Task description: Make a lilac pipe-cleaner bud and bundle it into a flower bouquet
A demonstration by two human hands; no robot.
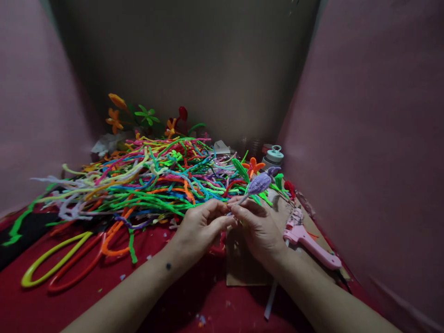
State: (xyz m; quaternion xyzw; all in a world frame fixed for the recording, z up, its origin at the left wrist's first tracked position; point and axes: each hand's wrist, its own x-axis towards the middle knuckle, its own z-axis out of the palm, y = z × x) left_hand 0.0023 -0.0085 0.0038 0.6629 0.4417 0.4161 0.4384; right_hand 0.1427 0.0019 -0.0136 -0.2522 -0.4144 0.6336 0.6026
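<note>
A purple pipe-cleaner flower (260, 183) with a closed, bud-like head tilts up and to the right between my hands. My right hand (258, 226) pinches its thin stem below the head. Close against it, my left hand (206, 226) has its thumb and fingertips pressed together at the lower end of the stem. The fingers partly cover that end, so how the stem finishes is hidden. Beneath my right hand lies a piece of brown cardboard (239, 270).
A large heap of coloured pipe cleaners (166, 185) spreads behind my hands. Scissors with yellow and red handles (57, 264) lie at left. A pink glue gun (312, 247) rests on the cardboard at right. Finished flowers (114, 120) and a bottle (274, 156) stand behind.
</note>
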